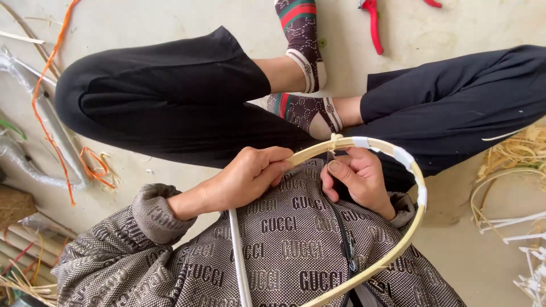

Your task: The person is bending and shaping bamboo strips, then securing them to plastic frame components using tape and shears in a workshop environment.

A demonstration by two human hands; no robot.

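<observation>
- Two hands hold one bamboo hoop in the lap of a person who sits cross-legged on the floor
- The left hand has its fingers closed around the pale rim, probably to keep the hoop steady
- The right hand pinches the rim just beside it, near a thin binding strip, thumb pressing on top
- White tape wraps part of the hoop, seemingly to secure a joint
- Red cutters lie on the floor beyond the feet, well apart
- Loose bamboo strips lie toward the right edge, an orange cord toward the left
- The crossed legs stand between the hands and the cutters
</observation>
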